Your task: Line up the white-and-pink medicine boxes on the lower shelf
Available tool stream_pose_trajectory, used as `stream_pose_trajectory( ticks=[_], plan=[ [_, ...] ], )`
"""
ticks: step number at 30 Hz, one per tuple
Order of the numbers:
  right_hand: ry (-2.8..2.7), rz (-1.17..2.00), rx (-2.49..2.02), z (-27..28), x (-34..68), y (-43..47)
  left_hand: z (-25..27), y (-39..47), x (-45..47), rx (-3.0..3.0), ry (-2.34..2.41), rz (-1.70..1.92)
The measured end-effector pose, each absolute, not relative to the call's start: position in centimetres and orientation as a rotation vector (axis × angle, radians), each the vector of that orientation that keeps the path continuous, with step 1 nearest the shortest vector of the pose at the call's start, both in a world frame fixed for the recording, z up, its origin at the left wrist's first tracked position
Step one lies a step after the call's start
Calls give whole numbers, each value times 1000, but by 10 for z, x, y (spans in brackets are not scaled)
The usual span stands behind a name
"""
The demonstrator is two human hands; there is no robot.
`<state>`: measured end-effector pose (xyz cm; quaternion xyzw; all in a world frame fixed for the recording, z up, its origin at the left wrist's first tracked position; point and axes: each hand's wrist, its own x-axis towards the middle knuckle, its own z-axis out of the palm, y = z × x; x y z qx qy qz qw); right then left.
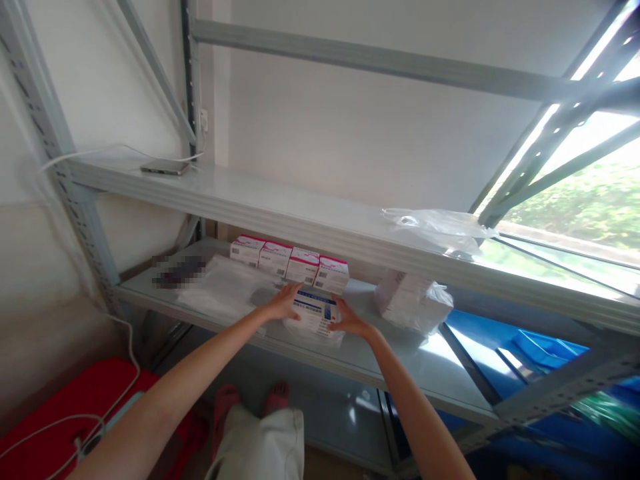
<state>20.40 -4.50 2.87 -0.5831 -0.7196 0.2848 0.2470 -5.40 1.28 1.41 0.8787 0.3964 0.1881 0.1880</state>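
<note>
here, hands [315, 312] flanking box [314, 311], shelf edge [300, 347] near

Nothing here reads clearly to me. The blue-and-white box [314, 312] between my left hand [283, 302] and my right hand [349, 321] carries lines of print and a dark blue band, but the letters are too small and blurred to make out. The four white boxes with pink tops [289, 262] standing in a row just behind it show small dark label patches, perhaps barcodes, equally unreadable. A patch on the shelf [179, 271] to my left is pixelated.
</note>
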Motion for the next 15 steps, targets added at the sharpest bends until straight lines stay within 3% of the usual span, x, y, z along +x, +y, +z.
stream_pose_trajectory(
  ticks=[10,15],
  plan=[
    [-1336,650,-1642,-8,227,-69,24,-14,-83,2320,1457,486],
    [-1057,921,-1600,-15,207,-78,15,-27,-80,2253,1417,637]
  ],
)
